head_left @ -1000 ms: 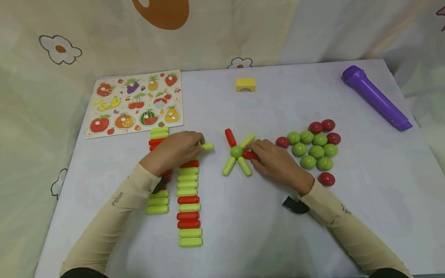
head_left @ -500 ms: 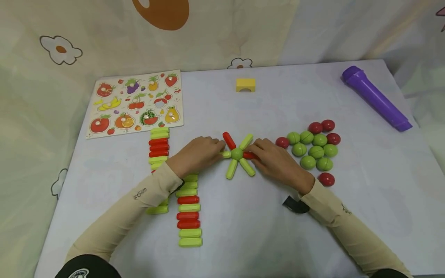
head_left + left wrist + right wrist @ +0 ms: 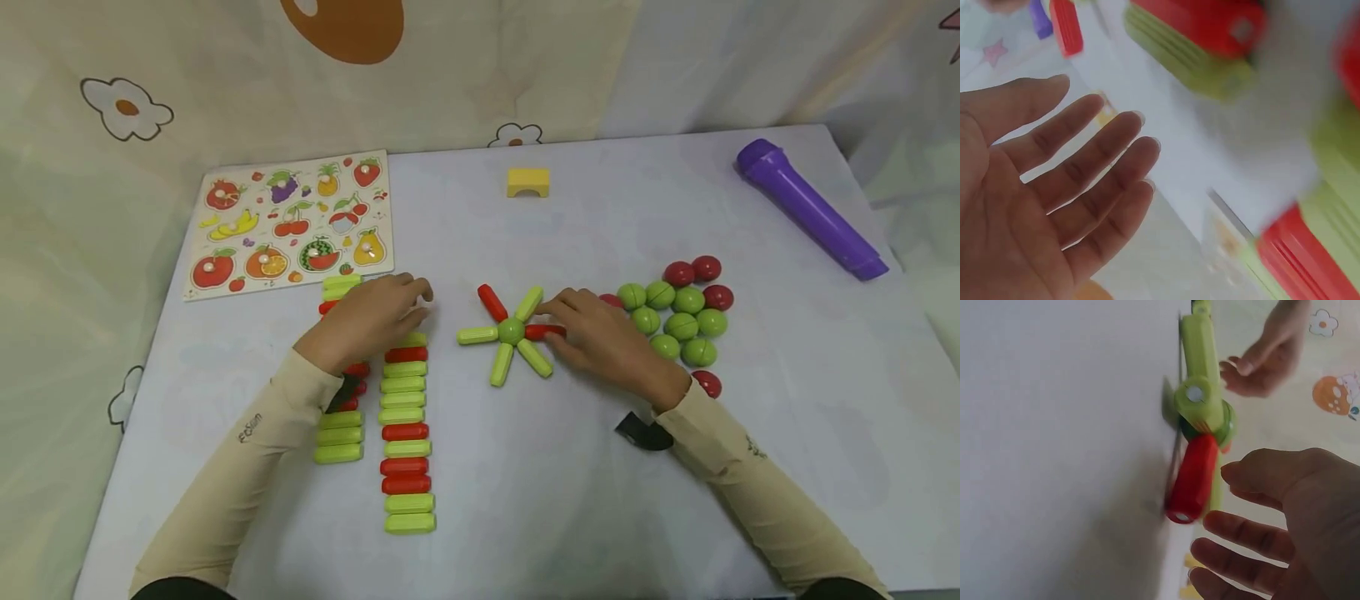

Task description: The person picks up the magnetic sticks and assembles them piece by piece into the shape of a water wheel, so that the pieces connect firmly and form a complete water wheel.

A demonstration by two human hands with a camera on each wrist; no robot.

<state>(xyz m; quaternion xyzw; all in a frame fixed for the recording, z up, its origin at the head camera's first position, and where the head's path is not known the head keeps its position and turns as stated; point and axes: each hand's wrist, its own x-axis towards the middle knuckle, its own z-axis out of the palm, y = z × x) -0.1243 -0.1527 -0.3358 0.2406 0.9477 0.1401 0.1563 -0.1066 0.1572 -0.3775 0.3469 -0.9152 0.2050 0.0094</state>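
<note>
A star of magnetic rods radiates from a green ball (image 3: 512, 331) mid-table. A yellow-green rod (image 3: 477, 335) points left from it, and a red rod (image 3: 545, 332) points right. My left hand (image 3: 363, 321) hovers over the rod columns; in the left wrist view its fingers (image 3: 1113, 165) are spread, with nothing in them. Beside the star, my right hand (image 3: 611, 342) has its fingertips close to the red rod. The right wrist view shows loosely bent, separated fingers (image 3: 1247, 540) near that red rod (image 3: 1192, 481), without a grip on it.
Two columns of red and yellow-green rods (image 3: 408, 450) lie left of the star, one partly hidden by the left arm. Green balls (image 3: 681, 327) and red balls (image 3: 718, 297) cluster right. A fruit puzzle board (image 3: 292, 225), yellow arch block (image 3: 528, 182) and purple tube (image 3: 813, 208) stand farther back.
My left hand brought a yellow-green rod to the star's left side, let it go and moved back left over the columns. My right hand has loosened and shifted slightly right from the red rod.
</note>
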